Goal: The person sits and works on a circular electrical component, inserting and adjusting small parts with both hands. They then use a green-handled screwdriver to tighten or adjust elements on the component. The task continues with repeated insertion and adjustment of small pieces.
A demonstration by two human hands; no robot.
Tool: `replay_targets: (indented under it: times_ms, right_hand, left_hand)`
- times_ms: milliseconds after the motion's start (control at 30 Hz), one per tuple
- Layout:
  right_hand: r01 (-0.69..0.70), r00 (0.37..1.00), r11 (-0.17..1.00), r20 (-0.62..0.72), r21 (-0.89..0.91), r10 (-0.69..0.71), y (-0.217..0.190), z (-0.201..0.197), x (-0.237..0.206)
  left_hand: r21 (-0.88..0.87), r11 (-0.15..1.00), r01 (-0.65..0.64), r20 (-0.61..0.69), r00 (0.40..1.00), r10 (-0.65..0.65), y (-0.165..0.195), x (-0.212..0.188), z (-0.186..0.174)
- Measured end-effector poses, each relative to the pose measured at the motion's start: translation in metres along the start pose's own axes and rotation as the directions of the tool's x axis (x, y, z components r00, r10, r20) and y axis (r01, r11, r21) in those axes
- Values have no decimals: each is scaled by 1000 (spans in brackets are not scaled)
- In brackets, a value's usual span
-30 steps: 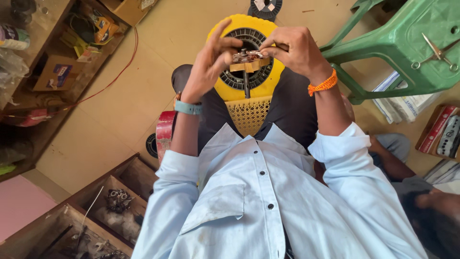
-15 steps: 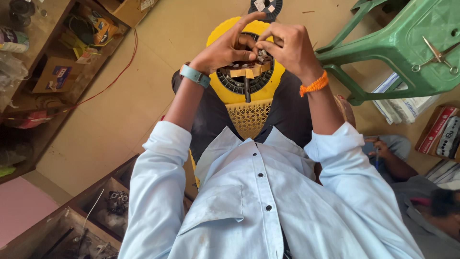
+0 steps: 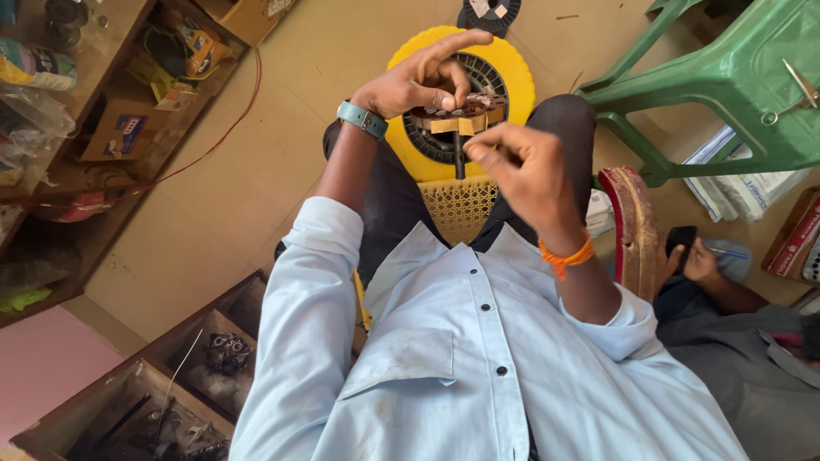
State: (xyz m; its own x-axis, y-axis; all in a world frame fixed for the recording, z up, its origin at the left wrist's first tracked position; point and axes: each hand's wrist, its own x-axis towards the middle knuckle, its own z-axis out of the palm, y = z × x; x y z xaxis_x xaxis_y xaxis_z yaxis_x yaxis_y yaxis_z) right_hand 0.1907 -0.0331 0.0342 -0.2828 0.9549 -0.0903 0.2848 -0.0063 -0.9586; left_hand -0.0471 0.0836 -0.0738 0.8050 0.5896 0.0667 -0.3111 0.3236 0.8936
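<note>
**Both hands at round yellow fan housing, upper centre of frame**

Left hand, forearm raised, index finger extended, remaining fingers curled onto the brown ring-shaped wound coil seated in the round yellow plastic fan housing. Right hand sits just below, wrist bent, fingertips pinched together; whether they pinch anything cannot be told. Green plastic stool upper right.

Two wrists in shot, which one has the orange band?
The right hand, raised nearer the chest, has the orange thread band. The left hand, resting on the brown motor core, wears a teal watch strap.
</note>
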Motion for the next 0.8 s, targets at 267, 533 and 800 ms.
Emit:
replay_targets:
  times_ms: [267,533,800]
  right_hand:
    - [-101,994,989,-52,-110,96,42,38,-31]
    - [-25,993,998,-111,63,32,73,34,-38]
    - [10,994,992,-109,-129,-24,86,55,-43]
  left_hand:
    - [151,989,7,47,999,-14,5,-10,4]
    - [297,952,80,97,989,-114,32,-7,12]
    - [268,963,-28,252,967,-42,50,9,23]
